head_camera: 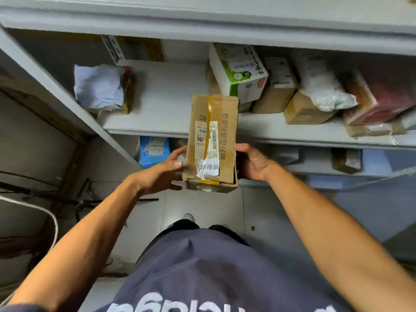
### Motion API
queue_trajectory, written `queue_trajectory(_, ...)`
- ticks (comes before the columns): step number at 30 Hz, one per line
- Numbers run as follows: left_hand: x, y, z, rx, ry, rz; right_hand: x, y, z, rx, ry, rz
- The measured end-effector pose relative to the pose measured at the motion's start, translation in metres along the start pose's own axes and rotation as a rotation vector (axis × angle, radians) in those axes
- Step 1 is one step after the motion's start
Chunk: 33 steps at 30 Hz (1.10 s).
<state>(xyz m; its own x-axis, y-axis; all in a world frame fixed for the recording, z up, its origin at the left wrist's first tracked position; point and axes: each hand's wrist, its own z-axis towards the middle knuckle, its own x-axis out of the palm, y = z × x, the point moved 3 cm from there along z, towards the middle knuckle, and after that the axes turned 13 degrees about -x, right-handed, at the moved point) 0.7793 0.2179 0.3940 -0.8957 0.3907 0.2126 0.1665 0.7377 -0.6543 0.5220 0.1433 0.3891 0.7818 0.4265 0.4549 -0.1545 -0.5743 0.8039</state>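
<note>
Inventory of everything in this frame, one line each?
held box: 1, brown, yellow tape, before the shelf
shelf: 1, grey-white, ahead
green box: 1, white-green, shelf middle
brown boxes: at least 2, brown, shelf right
bag: 1, white, atop a brown box
red parcel: 1, dark red, shelf far right
pale parcel: 1, bluish white, shelf left
blue box: 1, blue, lower tier, left
left hand: 1, grips held box's left side
right hand: 1, grips its right side
</note>
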Motion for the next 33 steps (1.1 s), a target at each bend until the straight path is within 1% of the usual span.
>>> queue_trajectory(2, 0.004, -0.008, 0.012, -0.044, -0.034, -0.011, 0.000, -0.007, -0.015, 0.008, 0.010, 0.007)
queue_trajectory(3, 0.005, -0.012, 0.020, -0.068, -0.049, -0.004, -0.002, -0.013, -0.021, 0.022, -0.023, 0.010)
queue_trajectory(5, 0.012, -0.017, 0.035, -0.114, -0.024, 0.081, -0.011, -0.029, -0.030, 0.040, -0.164, 0.014)
queue_trajectory(8, 0.029, -0.022, 0.057, -0.176, 0.080, 0.244, -0.029, -0.050, -0.053, 0.016, -0.356, 0.027)
queue_trajectory(12, 0.066, -0.030, 0.085, -0.190, 0.130, 0.407, -0.045, -0.071, -0.098, -0.014, -0.519, 0.056)
queue_trajectory(19, 0.175, -0.051, 0.130, -0.094, 0.269, 0.650, -0.094, -0.100, -0.192, -0.092, -0.719, 0.178)
queue_trajectory(27, 0.303, -0.044, 0.185, -0.100, 0.470, 0.813, -0.152, -0.124, -0.308, -0.207, -0.872, 0.221)
queue_trajectory(31, 0.364, -0.039, 0.202, -0.110, 0.540, 0.856, -0.163, -0.135, -0.361, -0.252, -0.999, 0.277)
queue_trajectory(33, 0.390, -0.036, 0.217, -0.152, 0.585, 0.873, -0.166, -0.145, -0.385, -0.283, -1.038, 0.308)
